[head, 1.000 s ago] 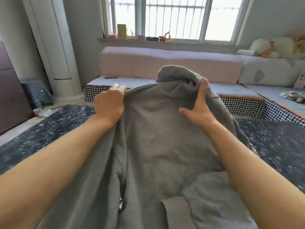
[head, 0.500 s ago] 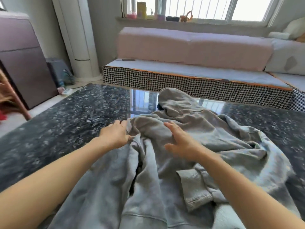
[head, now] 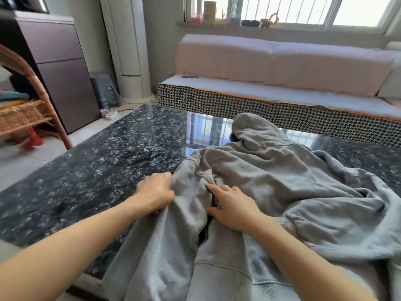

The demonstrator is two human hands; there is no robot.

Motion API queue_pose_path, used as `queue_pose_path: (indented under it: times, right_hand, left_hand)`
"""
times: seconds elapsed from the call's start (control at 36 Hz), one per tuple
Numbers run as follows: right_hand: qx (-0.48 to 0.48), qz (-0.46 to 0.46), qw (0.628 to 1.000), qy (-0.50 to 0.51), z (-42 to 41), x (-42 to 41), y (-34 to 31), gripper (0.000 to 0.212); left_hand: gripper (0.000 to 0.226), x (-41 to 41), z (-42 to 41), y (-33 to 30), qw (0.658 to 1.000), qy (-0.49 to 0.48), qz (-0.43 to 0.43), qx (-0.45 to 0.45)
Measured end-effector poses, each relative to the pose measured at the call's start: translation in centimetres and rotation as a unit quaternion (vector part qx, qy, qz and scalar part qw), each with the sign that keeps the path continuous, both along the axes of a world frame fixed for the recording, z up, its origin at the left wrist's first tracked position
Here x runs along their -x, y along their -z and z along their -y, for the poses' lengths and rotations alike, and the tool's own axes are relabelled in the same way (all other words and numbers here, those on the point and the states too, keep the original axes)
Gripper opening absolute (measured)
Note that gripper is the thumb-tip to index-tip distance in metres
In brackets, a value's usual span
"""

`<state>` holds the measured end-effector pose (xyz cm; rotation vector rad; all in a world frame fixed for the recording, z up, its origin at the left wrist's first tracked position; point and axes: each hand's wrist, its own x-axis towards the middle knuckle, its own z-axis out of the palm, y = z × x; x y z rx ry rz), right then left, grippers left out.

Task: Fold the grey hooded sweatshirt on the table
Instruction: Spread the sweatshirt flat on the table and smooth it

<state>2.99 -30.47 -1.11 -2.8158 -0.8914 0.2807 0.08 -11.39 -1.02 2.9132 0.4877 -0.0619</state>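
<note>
Sweatshirt: the grey hooded sweatshirt (head: 282,192) was seen spread, rumpled, across the lower right of the frame, on the dark speckled desk (head: 97,170), its near edge hanging over the desk's front.
Hood: the hood (head: 253,133) was seen at the far end, towards the frame's centre, bunched and raised.
Left hand: the left hand (head: 155,193) was placed at the garment's left edge, left of centre; its fingers (head: 167,178) were closed on a fold of grey cloth.
Right hand: the right hand (head: 233,206) was laid on the cloth just right of the left one, fingers (head: 218,189) spread and nothing gripped, the fingertips by a dark gap between two folds.
Cuff: a ribbed cuff (head: 286,224) was seen just right of the right wrist.
Background: a white tower unit (head: 128,46) stood at upper centre-left, a wicker chair (head: 26,109) at the left edge, and a pink-cushioned bench (head: 282,59) at upper right.
</note>
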Motion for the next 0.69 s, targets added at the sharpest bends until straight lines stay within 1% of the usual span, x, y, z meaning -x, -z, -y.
queue_pose_path:
  times: [0.08,0.14,0.19,0.22,0.25,0.31,0.36,0.42,0.47,0.53,0.58,0.64,0.69]
  right_hand:
    - [-0.028,-0.011,1.0,0.004,0.7,0.3,0.2,0.061]
    - [-0.06,-0.032,0.998,0.006,0.8,0.4,0.2,0.06]
    - [-0.103,-0.066,0.992,0.007,0.6,0.9,0.1,0.061]
    - [-0.121,-0.08,0.989,-0.003,0.4,1.2,0.1,0.061]
    - [-0.131,-0.086,0.987,-0.02,0.1,1.6,0.1,0.061]
    - [-0.129,-0.081,0.987,-0.057,-0.2,2.4,0.3,0.061]
    - [-0.118,-0.068,0.988,-0.073,-0.1,3.0,0.5,0.059]
    - [-0.108,-0.056,0.99,-0.069,0.2,3.2,0.6,0.058]
    - [-0.091,-0.041,0.993,-0.059,0.6,3.1,0.9,0.057]
    - [-0.062,-0.029,0.997,-0.036,1.2,3.0,1.4,0.057]
    - [-0.04,-0.022,0.999,-0.008,1.6,2.6,1.7,0.057]
    - [-0.024,-0.005,1.0,0.009,2.0,1.9,1.8,0.056]
    - [-0.013,0.022,0.999,0.022,2.6,0.9,1.7,0.055]
  left_hand:
    - [0.026,-1.2,-1.0,-2.1,0.987,-0.017,0.116,-0.11]
    - [0.029,-2.7,-2.8,-3.7,0.972,-0.037,0.193,-0.132]
    - [0.033,-4.4,-4.7,-5.1,0.961,-0.039,0.239,-0.13]
    - [0.036,-5.1,-5.4,-5.4,0.962,-0.032,0.242,-0.123]
    - [0.041,-5.8,-5.9,-5.6,0.967,-0.023,0.227,-0.112]
    - [0.057,-6.9,-6.0,-5.1,0.98,-0.012,0.167,-0.106]
    - [0.071,-7.3,-4.9,-4.0,0.986,0.004,0.112,-0.12]
    - [0.071,-7.1,-3.1,-2.3,0.989,0.036,0.08,-0.118]
    - [0.062,-6.4,-1.0,-0.6,0.987,0.08,0.06,-0.128]
    - [0.054,-5.8,1.0,1.1,0.986,0.09,0.059,-0.124]
    - [0.047,-5.3,2.4,2.2,0.991,0.046,0.097,-0.077]
    - [0.044,-5.2,3.0,2.8,0.991,-0.022,0.134,-0.014]
    - [0.047,-5.1,3.0,3.0,0.977,-0.11,0.16,0.087]
